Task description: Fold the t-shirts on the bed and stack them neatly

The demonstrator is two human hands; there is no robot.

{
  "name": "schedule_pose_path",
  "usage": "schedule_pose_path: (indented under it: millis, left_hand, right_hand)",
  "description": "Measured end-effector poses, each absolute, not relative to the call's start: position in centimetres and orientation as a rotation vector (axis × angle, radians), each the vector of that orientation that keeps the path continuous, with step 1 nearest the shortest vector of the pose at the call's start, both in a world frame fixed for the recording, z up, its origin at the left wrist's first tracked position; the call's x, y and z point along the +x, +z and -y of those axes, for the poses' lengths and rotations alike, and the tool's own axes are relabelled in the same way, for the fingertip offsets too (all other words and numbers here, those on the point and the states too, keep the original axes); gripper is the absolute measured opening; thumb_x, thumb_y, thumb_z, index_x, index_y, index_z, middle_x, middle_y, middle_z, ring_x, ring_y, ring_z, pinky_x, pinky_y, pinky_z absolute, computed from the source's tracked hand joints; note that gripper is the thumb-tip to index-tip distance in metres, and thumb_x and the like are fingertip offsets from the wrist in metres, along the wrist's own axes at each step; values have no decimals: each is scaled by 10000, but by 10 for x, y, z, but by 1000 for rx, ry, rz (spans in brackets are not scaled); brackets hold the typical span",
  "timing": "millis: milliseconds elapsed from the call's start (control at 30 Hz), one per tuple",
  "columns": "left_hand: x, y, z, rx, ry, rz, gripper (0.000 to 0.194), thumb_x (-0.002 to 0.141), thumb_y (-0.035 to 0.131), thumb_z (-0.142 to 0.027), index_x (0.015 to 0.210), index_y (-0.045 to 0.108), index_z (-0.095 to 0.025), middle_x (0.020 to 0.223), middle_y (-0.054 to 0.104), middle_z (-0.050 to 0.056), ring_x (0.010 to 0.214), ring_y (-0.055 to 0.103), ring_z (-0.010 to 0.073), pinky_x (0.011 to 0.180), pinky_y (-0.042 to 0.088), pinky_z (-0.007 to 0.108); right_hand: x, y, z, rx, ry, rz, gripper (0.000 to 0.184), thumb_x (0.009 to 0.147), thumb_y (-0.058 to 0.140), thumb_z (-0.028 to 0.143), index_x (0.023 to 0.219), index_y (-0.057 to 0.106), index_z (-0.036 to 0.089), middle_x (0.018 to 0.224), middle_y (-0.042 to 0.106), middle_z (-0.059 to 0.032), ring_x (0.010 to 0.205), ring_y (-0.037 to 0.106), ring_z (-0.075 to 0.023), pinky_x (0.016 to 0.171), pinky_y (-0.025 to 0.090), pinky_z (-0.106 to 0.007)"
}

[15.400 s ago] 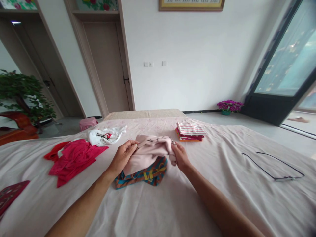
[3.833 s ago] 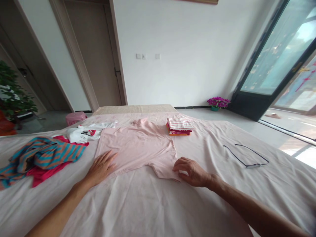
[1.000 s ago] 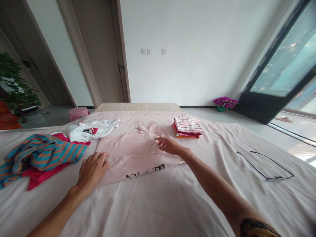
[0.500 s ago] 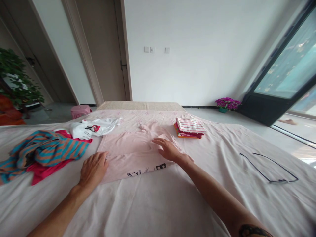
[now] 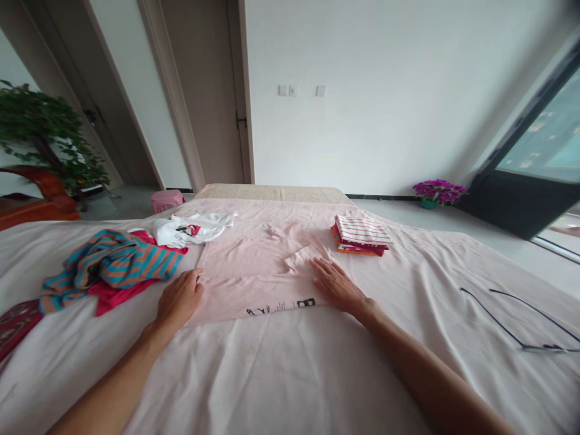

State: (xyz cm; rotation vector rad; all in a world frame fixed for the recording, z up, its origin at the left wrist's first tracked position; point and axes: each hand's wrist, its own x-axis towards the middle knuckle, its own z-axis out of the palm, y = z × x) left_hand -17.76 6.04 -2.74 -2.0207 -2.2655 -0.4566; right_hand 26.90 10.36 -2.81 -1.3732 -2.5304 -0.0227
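Observation:
A pale pink T-shirt [image 5: 244,257] lies spread on the bed, its near side folded over so that a strip with black print shows along the front edge. At the shirt's left end, my left hand [image 5: 180,296] has its thumb and fingers closed on the hem corner. My right hand [image 5: 339,287] rests flat on the right end near the sleeve, fingers stretched out and holding nothing. To the right, beyond my right hand, stands a stack of folded clothes [image 5: 362,234] with a red-striped white piece on top.
Left of the shirt lie a striped blue-and-brown garment [image 5: 122,260], a red garment [image 5: 113,297] and a white T-shirt [image 5: 203,226], loosely heaped. Eyeglasses [image 5: 521,345] lie on the sheet at right. A pink stool [image 5: 167,200] and purple flowers [image 5: 439,190] stand beyond the bed.
My right hand has moved from the folded layer's inner part to the shirt's right end and flattened there. My left hand stays at the left end. The view has turned slightly left.

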Motion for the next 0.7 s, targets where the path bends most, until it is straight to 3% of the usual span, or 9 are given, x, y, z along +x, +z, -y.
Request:
schedule_pose_path:
  millis: [133, 267, 400, 533, 700]
  left_hand:
    - [-189, -10, -54, -1851, -720, 2354, 430, 916, 369, -263, 1299, 555, -199, 1371, 602, 92, 1239, 562, 268, 959, 463, 368]
    - [-170, -4, -48, -2057, -974, 2010, 407, 867, 346, -127, 1115, 659, -203, 1257, 667, 55, 1215, 572, 190, 1056, 413, 301]
    - [-154, -9, -53, -2217, -829, 1904, 419, 869, 374, -127, 1183, 645, -182, 1305, 638, 81, 1228, 562, 198, 1087, 378, 307]
    - [-182, -10, -62, -2024, -610, 2328, 360, 926, 369, -268, 1119, 657, -169, 1155, 694, 115, 1127, 608, 247, 902, 446, 316]
    - [-214, -7, -60, -2021, -427, 2630, 406, 947, 355, -453, 852, 657, -198, 900, 719, 64, 819, 642, 195, 640, 366, 261]
  right_hand:
    - [284, -42, -107, -1460, -132, 2540, 542, 1035, 329, 395, 1552, 322, 234, 1587, 334, -96, 1469, 304, -241, 1208, 211, -481]
    - [284, -47, -106, -1496, -162, 2542, 553, 1034, 320, 423, 1554, 320, 235, 1600, 307, -86, 1482, 273, -238, 1213, 194, -469]
    - [282, -45, -106, -1519, -141, 2556, 558, 1036, 293, 440, 1555, 318, 234, 1605, 296, -80, 1483, 270, -230, 1209, 202, -459]
    - [283, -47, -108, -1541, -147, 2545, 559, 1040, 268, 450, 1559, 305, 247, 1603, 311, -71, 1482, 273, -220, 1208, 197, -449]
    - [283, -51, -112, -1542, -189, 2550, 552, 1037, 271, 459, 1555, 308, 275, 1604, 318, -62, 1479, 280, -214, 1199, 220, -442]
